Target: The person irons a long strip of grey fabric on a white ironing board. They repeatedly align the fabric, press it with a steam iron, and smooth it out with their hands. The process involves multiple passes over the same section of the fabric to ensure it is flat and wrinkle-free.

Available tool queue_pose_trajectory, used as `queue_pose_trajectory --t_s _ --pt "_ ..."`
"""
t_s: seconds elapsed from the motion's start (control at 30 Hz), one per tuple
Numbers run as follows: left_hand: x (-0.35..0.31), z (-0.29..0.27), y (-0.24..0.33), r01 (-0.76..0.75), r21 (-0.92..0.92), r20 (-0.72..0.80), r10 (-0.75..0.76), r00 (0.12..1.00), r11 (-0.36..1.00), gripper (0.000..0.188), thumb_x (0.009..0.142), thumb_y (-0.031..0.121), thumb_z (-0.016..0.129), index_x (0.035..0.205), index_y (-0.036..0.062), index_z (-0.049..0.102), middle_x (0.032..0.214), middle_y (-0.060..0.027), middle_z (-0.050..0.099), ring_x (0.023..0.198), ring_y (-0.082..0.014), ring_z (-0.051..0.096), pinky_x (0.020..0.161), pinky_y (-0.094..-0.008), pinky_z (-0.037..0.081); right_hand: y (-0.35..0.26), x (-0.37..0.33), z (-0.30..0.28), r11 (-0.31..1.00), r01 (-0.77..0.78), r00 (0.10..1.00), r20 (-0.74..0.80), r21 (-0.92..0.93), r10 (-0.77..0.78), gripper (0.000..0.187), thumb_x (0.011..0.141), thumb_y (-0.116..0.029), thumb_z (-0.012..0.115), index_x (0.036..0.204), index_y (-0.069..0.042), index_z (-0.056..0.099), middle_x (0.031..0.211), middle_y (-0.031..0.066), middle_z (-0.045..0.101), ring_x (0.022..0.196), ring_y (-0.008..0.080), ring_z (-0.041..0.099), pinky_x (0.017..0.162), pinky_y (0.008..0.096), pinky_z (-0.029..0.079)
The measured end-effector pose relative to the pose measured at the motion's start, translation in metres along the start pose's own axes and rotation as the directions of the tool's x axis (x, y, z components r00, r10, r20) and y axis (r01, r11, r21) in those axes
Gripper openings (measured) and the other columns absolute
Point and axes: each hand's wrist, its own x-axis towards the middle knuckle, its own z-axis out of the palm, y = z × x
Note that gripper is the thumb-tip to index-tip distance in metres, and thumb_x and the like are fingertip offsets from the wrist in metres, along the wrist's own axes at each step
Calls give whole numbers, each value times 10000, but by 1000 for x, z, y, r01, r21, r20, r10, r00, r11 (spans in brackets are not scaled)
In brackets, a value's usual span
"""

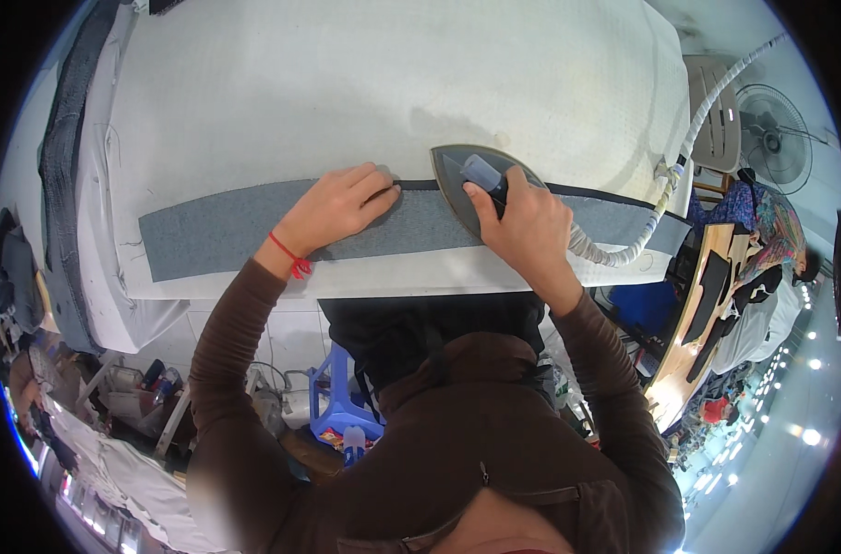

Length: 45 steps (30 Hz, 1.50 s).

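Note:
A long grey-blue fabric strip (222, 238) lies crosswise along the near side of the white padded ironing table (300, 102). Part of its far edge shows a dark, narrow band running right from my left hand and past the iron. My left hand (342, 210), a red string at its wrist, rests on the strip with its fingers curled and closed at that far edge. My right hand (528, 222) is wrapped round the handle of an iron (450, 175). The iron's pointed plate sits over the dark band, its tip toward the far left.
A wrapped hose (665, 198) runs from the iron up to the right. Dark fabric (65, 185) hangs at the table's left edge. Right of the table are a beige chair (713, 115), a fan (771, 138) and a wooden bench (684, 342). A blue stool (339, 402) stands below.

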Motion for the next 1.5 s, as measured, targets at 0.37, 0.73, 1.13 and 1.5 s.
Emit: queue_pose_trajectory --t_s 0.37,0.73,1.13,1.5 --pt "-8 6 -4 -18 -32 -76 16 997 999 342 903 70 834 1237 12 786 1224 -104 733 1068 -262 735 830 -394 663 -7 5 2 999 35 999 -34 7 -35 585 1062 -586 804 848 -65 644 579 138 666 475 340 707 459 455 556" --pt "-5 -4 1 2 -25 -27 -3 1000 1000 393 894 65 828 1282 6 799 1215 -100 733 1042 -273 736 843 -402 655 -1 6 -1 1000 -19 1000 -24 2 19 597 1056 -602 799 827 -72 646 597 159 689 512 386 732 471 491 566" --pt "-2 -15 10 19 74 22 -21 1000 997 402 896 48 800 1296 -2 809 1271 -105 736 1093 -299 745 893 -411 643 207 -30 -34 918 -375 927 -57 -125 371 610 1048 -648 782 982 -43 803 776 254 788 728 496 798 658 566 634" --pt "-1 -15 12 16 109 44 -21 999 994 406 881 37 800 1282 -26 814 1249 -133 741 1095 -323 756 895 -438 655 238 -45 -41 891 -437 899 -15 -123 438 730 1052 -774 697 964 -55 787 842 237 814 842 499 820 734 590 641"
